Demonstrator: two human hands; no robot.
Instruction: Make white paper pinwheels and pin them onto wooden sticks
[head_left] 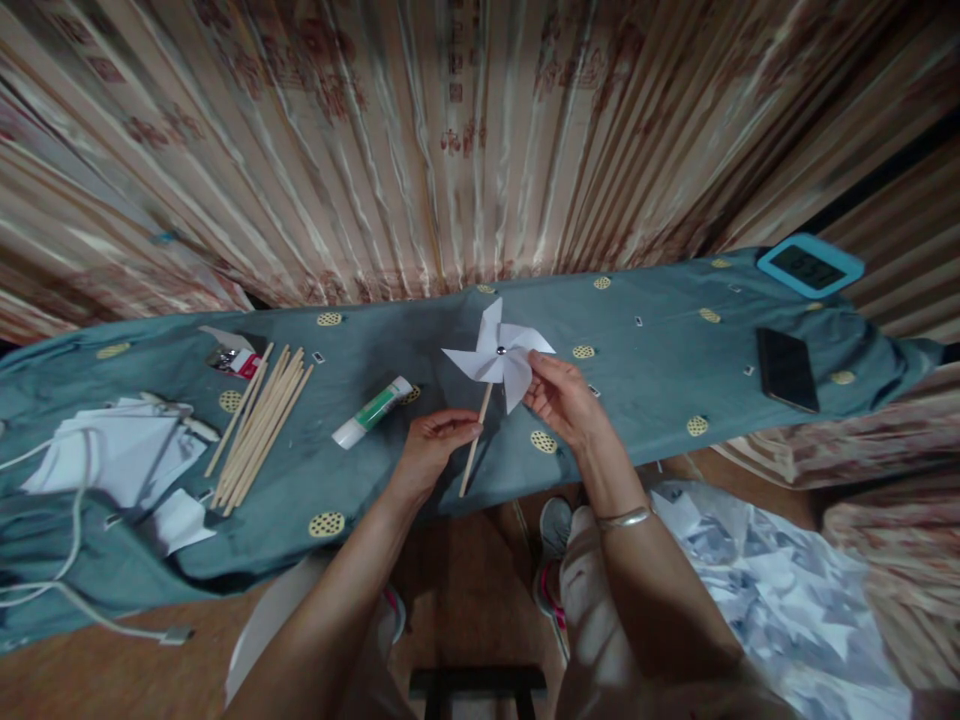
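A white pinwheel point(495, 362) is held over the tabletop point(652, 380), its wooden stick point(471, 465) slanting from about 1 o'clock at the hub point(502, 351) to 7. The left hand point(429, 447) has its grip closed on the stick; the right hand point(564, 400), nearer the hub, pinches the blade point(525, 338) at 3 o'clock.

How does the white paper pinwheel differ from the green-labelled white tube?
The white paper pinwheel is held by the left hand and right hand; the green-labelled white tube lies on the teal cloth. The pinwheel spreads pointed blades; the tube is cylindrical. Both show white.
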